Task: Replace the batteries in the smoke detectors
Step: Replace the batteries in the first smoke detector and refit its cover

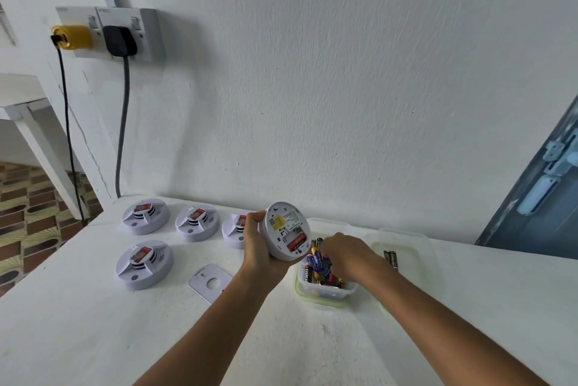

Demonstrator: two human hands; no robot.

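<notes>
My left hand (258,248) holds a round white smoke detector (286,229) tilted up with its back toward me. Its battery bay is uncovered, and a red battery (296,242) lies in it. My right hand (347,256) reaches into a clear plastic container (325,290) full of several loose batteries (316,262), fingers curled down among them. Whether the fingers have closed on a battery is hidden. A flat white mounting plate (210,282) lies on the table in front of the left hand.
Several white smoke detectors (144,263) with red labels sit face up at the table's left. A second clear container (403,256) holds two dark batteries (391,258) on the right. Wall sockets with two plugs (119,40) and hanging cables are at the upper left.
</notes>
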